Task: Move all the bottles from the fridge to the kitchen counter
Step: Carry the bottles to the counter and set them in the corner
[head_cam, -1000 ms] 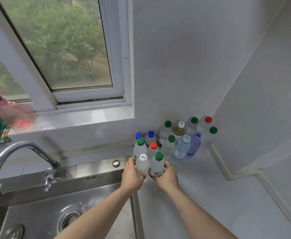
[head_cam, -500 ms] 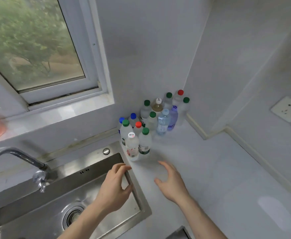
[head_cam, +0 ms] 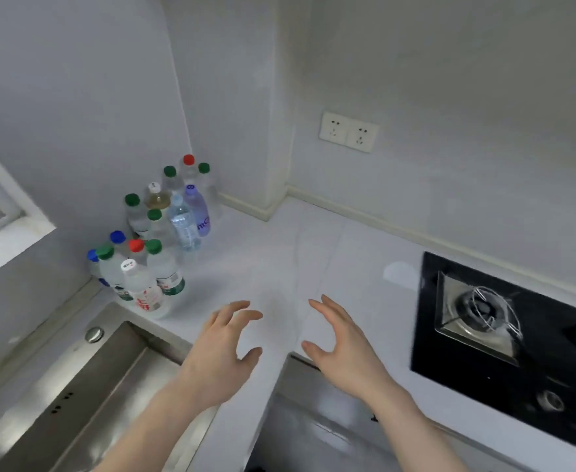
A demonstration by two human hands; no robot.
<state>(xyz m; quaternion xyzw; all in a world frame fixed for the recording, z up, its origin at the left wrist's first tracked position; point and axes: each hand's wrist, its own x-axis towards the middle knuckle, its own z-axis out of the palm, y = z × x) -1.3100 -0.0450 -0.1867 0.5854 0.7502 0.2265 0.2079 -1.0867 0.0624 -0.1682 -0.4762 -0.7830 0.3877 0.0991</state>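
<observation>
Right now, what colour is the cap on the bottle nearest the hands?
White, on the nearest bottle; head view.

My left hand and right hand, both bare, with no gloves, rings, watch or bracelet on either. My forearms are uncovered from the wrists down to the bottom edge of the view; no sleeve or cuff shows. My fingernails look short and plain, though motion blur softens them.

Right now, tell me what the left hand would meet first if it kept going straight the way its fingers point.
Probably bare counter: the left hand points up-right, passing right of the bottle cluster. Beyond that comes the wall; depth is unclear.
</observation>
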